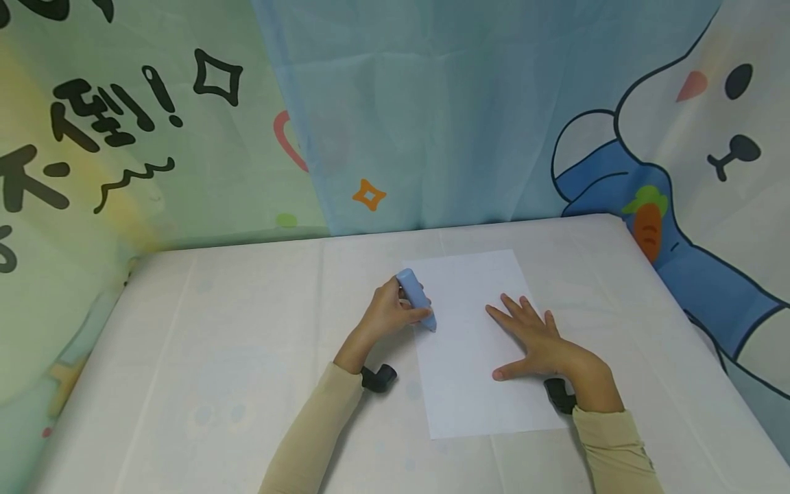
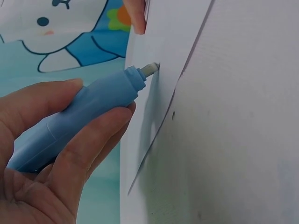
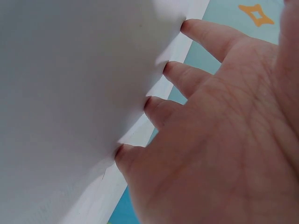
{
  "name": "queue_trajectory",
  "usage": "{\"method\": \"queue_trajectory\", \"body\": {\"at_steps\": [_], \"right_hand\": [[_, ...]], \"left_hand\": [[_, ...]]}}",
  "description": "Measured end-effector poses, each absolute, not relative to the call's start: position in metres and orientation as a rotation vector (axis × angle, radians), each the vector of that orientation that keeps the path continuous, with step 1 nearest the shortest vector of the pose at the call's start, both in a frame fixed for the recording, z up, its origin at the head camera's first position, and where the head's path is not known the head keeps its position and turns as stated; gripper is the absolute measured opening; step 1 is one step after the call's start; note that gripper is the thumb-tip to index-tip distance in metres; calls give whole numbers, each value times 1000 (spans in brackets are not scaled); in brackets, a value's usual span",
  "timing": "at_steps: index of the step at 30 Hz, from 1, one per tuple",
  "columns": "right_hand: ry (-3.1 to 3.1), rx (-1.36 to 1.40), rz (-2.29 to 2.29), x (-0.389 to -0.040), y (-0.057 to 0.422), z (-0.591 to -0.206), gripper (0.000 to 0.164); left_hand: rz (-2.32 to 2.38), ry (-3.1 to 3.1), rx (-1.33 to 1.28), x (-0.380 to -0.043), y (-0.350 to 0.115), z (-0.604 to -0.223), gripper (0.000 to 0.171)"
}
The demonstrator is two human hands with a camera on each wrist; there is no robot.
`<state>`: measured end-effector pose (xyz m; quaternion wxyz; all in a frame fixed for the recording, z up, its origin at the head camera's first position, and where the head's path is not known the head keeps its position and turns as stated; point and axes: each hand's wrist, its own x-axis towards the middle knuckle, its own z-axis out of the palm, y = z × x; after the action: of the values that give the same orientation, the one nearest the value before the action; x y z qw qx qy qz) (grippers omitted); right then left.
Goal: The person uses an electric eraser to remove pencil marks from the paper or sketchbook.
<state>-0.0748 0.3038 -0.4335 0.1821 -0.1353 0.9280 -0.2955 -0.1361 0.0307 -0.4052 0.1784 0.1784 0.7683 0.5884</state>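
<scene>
A white sheet of paper (image 1: pixel 469 405) lies on the table, its left edge near my left hand (image 1: pixel 390 307). That hand grips a thick light-blue electric eraser (image 1: pixel 413 291) between thumb and fingers. In the left wrist view, the short greyish-white tip of the electric eraser (image 2: pixel 93 109) points at the paper (image 2: pixel 170 32), right at its surface. My right hand (image 1: pixel 540 346) is spread over the right half of the sheet. Its fingertips (image 3: pixel 122 151) press on the paper in the right wrist view.
A white cloth covers the table (image 1: pixel 234 329). Behind it hangs a printed curtain (image 1: pixel 432 123) in blue and green. A black wrist camera (image 1: pixel 379 379) sits on the left wrist and another black camera (image 1: pixel 559 396) on the right.
</scene>
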Motion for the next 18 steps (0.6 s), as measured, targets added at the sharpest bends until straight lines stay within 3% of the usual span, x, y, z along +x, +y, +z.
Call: {"method": "queue_trajectory", "body": {"at_steps": [6,18], "right_hand": [[2618,-387,-838,-75,304,-434,111],[2614,-384,-847,-75,304,-434,111]], "left_hand": [[1657,2158,517,-149,33,-434,42],[1661,2169,528,-149,33,-436,41]]}}
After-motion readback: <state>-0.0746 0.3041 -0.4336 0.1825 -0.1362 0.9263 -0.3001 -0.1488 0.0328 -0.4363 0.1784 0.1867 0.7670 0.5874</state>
